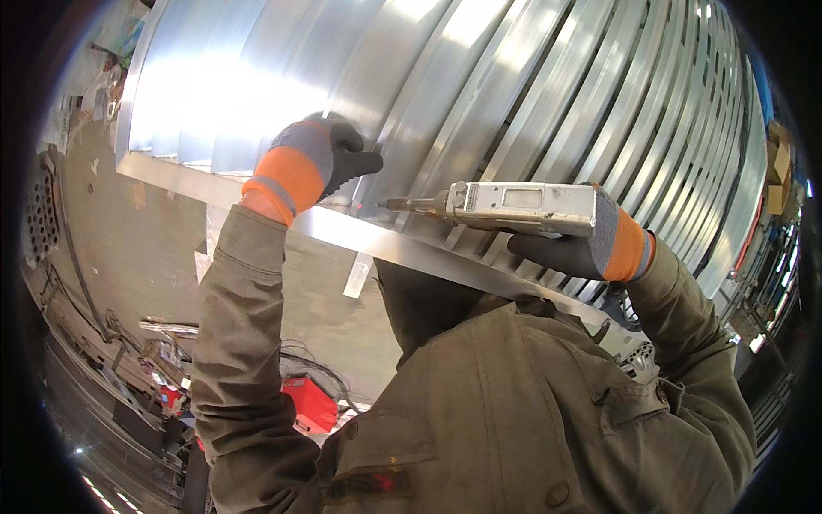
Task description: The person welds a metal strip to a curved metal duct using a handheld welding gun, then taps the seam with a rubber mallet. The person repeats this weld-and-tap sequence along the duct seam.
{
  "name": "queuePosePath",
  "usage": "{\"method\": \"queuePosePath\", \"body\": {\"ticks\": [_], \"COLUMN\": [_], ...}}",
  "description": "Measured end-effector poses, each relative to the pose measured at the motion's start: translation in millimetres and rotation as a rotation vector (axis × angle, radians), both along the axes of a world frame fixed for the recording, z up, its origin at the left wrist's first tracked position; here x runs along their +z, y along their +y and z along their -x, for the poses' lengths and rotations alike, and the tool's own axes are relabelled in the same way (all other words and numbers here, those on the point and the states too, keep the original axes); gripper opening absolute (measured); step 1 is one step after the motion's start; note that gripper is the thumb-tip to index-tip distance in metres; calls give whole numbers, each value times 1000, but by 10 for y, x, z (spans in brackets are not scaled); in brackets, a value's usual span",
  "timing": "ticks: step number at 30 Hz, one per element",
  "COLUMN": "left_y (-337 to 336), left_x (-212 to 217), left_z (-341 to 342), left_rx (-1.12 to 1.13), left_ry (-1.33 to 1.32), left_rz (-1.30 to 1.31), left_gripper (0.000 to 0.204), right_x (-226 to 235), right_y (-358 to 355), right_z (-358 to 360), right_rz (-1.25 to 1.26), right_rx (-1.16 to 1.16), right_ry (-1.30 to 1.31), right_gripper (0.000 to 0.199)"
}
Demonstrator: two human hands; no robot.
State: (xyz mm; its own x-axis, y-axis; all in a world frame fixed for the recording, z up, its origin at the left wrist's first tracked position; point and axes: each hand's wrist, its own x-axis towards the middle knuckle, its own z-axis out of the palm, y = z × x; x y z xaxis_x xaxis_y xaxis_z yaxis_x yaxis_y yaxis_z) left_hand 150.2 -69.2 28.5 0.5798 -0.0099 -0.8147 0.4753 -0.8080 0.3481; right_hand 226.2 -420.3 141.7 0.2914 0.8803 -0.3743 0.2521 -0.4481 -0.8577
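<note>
At far left stands one dark plate with round holes [40,214]. Next, one red box [310,403] sits below the gloved left hand [318,163], whose fingers are partly curled, one pointing right; whether it pinches anything or touches the metal I cannot tell. One short metal strip [358,276] juts below the long metal rail [402,250]. Above the rail run metal slats [479,94], well over ten, too crowded to count exactly. One boxy pale tool [531,206] lies across them in view, its nozzle pointing left beside one small red light spot [360,206]. The gloved right hand [610,240] is wrapped around the tool's rear end.
</note>
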Motion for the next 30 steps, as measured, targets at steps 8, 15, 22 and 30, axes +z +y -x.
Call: {"method": "queuePosePath", "body": {"ticks": [8, 15, 22, 30], "left_y": [-238, -197, -159, -128], "left_x": [-104, -39, -77, -158], "left_z": [-212, -92, 1, 11], "left_rx": [-73, 33, 91, 99], "left_ry": [265, 95, 55, 121], "left_rz": [-16, 63, 94, 110], "left_gripper": [48, 44, 47, 49], "right_x": [-295, -528, -492, -824], "right_y": [-105, -284, -224, -522], "right_z": [-16, 39, 21, 167], "right_rz": [-96, -86, 36, 1], "right_rx": [8, -88, -225, -143], "right_ry": [-12, 272, 612, 381], "right_gripper": [37, 45, 50, 54]}}
